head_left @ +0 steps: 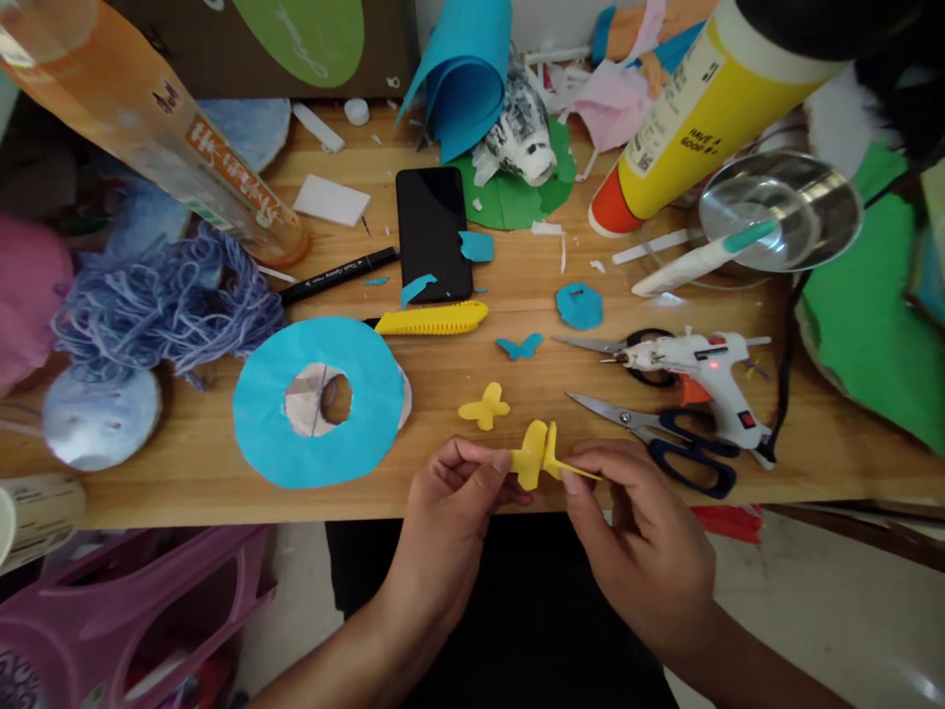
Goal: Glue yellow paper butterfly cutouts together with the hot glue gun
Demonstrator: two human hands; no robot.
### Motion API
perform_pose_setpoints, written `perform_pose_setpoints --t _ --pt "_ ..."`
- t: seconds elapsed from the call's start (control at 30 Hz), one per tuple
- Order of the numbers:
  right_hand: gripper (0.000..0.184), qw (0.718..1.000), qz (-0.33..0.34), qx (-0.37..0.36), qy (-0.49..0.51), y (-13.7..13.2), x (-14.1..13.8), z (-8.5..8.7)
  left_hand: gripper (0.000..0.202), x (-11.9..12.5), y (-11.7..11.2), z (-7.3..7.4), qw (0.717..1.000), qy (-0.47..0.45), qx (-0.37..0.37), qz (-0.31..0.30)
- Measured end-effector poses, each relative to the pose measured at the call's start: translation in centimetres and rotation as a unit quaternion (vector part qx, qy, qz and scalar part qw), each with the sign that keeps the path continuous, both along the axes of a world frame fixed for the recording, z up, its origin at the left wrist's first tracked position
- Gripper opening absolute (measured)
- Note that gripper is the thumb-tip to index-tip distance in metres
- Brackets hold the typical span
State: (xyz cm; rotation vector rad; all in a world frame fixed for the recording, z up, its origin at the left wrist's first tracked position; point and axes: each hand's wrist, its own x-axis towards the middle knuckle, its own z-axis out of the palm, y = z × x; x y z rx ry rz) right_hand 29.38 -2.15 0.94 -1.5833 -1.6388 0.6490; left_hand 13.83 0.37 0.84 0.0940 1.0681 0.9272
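Both hands pinch one folded yellow paper butterfly [537, 453] just above the near edge of the wooden table [517, 295]. My left hand [450, 502] grips its left side with thumb and fingers closed. My right hand [635, 522] pinches its right side. A flat yellow paper butterfly [484, 406] lies on the table just beyond the hands. A small blue paper butterfly [520, 346] lies farther back.
Blue-handled scissors [664, 438] and a white glue gun [701, 369] lie right of the hands. A blue paper ring [317, 402], a yellow cutter [432, 319], a black phone [431, 232], a black marker [338, 275], purple yarn [166, 305] and a metal bowl [779, 209] crowd the table.
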Motion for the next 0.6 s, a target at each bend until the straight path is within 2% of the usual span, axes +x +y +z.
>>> perform_pose_setpoints --t 0.1,0.17,0.33,0.6 --pt "0.011 0.997 -0.052 -0.050 0.035 0.02 -0.07 0.17 0.024 -0.09 0.14 -0.12 1.000 0.005 0.002 0.012" --pt "0.011 0.995 -0.065 -0.057 0.044 0.04 -0.03 0.21 0.024 -0.21 0.16 -0.26 1.000 0.015 0.011 0.015" --pt "0.019 0.999 -0.024 -0.008 0.030 -0.03 0.48 -0.03 0.020 -0.61 0.00 -0.46 0.994 0.084 0.058 -0.026" --pt "0.033 0.998 0.013 0.050 -0.048 -0.12 0.86 0.44 0.017 -0.94 0.45 0.37 0.976 0.174 0.108 -0.078"
